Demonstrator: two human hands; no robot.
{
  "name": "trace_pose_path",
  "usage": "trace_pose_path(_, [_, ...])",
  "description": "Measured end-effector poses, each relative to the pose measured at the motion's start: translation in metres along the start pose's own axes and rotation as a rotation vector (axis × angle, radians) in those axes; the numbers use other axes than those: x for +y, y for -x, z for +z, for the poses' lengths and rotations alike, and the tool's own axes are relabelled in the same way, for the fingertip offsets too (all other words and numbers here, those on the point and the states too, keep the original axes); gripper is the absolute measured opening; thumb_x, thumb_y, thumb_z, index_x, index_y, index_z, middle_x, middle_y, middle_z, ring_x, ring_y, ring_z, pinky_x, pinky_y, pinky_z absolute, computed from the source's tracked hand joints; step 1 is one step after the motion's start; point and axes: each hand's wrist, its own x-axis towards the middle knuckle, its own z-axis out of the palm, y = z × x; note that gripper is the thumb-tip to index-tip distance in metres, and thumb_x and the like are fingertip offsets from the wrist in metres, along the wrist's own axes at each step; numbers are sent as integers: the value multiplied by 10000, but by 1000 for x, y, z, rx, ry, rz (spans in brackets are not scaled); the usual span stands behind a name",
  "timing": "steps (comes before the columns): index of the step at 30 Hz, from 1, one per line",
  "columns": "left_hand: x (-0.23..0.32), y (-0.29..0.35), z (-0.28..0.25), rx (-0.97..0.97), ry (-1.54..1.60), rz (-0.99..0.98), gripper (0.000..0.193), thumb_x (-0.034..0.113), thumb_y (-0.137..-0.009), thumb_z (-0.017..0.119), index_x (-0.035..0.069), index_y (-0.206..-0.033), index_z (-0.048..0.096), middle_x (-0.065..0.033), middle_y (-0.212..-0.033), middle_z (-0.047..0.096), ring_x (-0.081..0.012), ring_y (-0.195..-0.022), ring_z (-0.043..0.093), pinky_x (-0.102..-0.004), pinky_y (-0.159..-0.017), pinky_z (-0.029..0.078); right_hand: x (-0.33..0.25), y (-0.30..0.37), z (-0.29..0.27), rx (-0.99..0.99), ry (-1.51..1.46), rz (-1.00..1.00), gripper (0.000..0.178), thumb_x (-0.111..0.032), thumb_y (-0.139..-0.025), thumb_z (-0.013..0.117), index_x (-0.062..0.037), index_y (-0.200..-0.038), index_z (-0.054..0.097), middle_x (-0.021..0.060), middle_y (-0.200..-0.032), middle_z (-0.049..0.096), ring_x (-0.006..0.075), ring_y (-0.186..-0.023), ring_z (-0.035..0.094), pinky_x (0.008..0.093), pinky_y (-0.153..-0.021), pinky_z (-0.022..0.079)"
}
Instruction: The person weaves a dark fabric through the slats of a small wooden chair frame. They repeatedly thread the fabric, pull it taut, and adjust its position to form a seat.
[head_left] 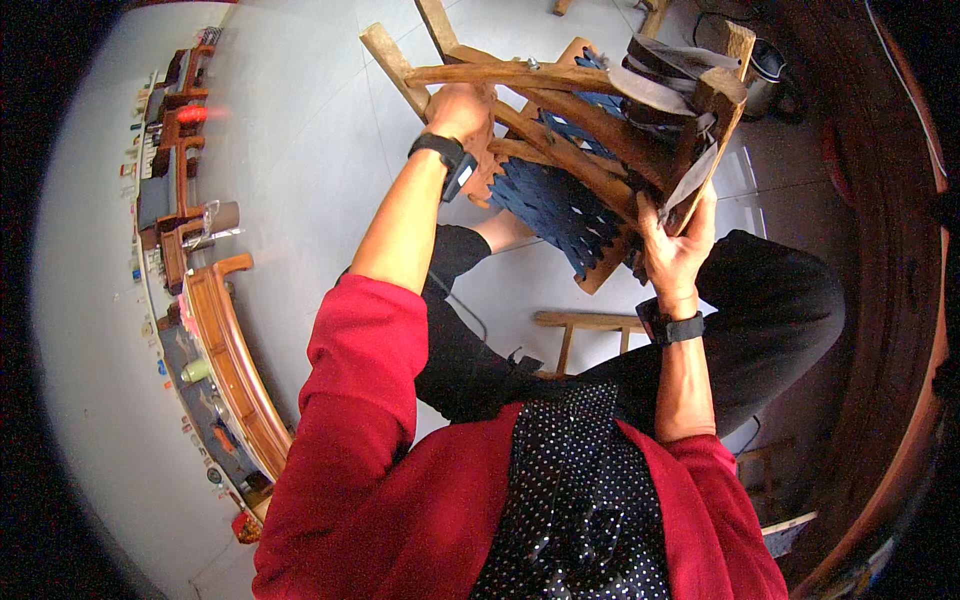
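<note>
In front of me, above my knees, a wooden folding stool frame (500, 75) is held up and tilted. Dark blue strips woven into a seat (555, 205) stretch between its bars. My left hand (460, 112) is closed around a wooden bar at the frame's left side. On the right, my right hand (678, 250) grips the frame's lower right part, thumb up along the wood. A long grey fabric strip (650, 92) loops loosely over the upper right bars, and one end of it hangs down near my right hand.
Below the frame, between my legs, stands a small wooden stool (585, 321). A metal pot (766, 65) sits on the floor at the upper right. Wooden furniture (225, 330) lines the left wall, with small items along it. Dark wood furniture (880, 300) borders the right.
</note>
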Motion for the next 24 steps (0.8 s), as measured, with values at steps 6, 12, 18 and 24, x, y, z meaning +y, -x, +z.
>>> trace_pose_path(6, [26,39,-4,-200,583,-41,268,12,-869,530,-23,-1067,707,-147,-1001,743,-260,-954,687,-373,-863,531,0,0,-1,16,8,-4,664,-49,-762,749,-34,-1387,526,134,-1203,617,264,-1080,625,364,-963,485])
trace_pose_path(12, [30,61,-8,121,-99,229,239,152,-867,590,2,-1012,706,-301,-924,674,-484,-874,665,-548,-765,544,4,3,-3,-20,21,-13,659,-35,-806,758,-29,-1406,484,99,-1238,604,204,-1110,584,340,-990,463])
trace_pose_path(18, [-4,8,1,39,10,18,312,285,-952,574,49,-1128,679,-234,-1110,697,-414,-1007,680,-461,-849,546,-1,1,-2,-31,67,-96,665,-54,-738,758,-13,-1363,536,138,-1144,623,288,-1078,599,385,-958,474])
trace_pose_path(24, [38,57,-9,-137,247,148,303,37,-855,517,44,-1075,725,-276,-1024,697,-408,-996,677,-437,-868,536,0,2,-2,-10,55,-32,669,-70,-739,728,-20,-1376,533,146,-1187,604,286,-1082,599,382,-970,474])
